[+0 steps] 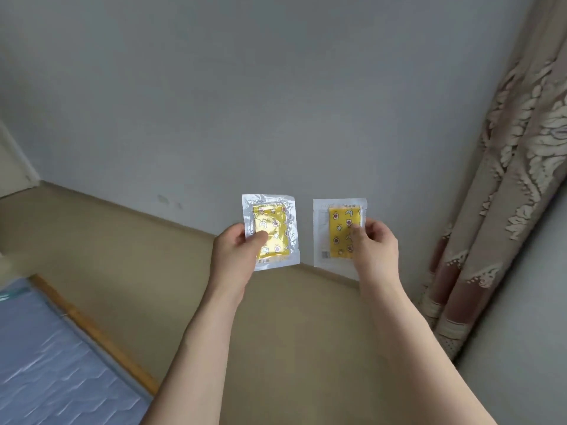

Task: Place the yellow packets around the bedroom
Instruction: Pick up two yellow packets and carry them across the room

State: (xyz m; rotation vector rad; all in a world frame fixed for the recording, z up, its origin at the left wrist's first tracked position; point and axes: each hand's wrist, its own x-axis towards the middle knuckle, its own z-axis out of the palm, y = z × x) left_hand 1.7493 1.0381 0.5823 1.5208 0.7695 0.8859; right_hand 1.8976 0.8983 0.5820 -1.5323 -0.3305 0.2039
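Observation:
Two yellow packets, each sealed in a clear plastic wrapper, are held up side by side in front of the grey wall. My left hand (236, 250) pinches the left packet (274, 222) at its left edge, thumb on the front. My right hand (376, 246) pinches the right packet (337, 231) at its right edge. Both packets stand upright, a small gap apart, above the beige floor. The yellow pads carry a pattern of small stars and moons.
A bed with a blue-grey mattress (52, 360) and a wooden frame edge (92, 329) lies at the lower left. A patterned beige curtain (503, 191) hangs down the right side to the floor. Beige floor (138, 259) runs along the grey wall (276, 102).

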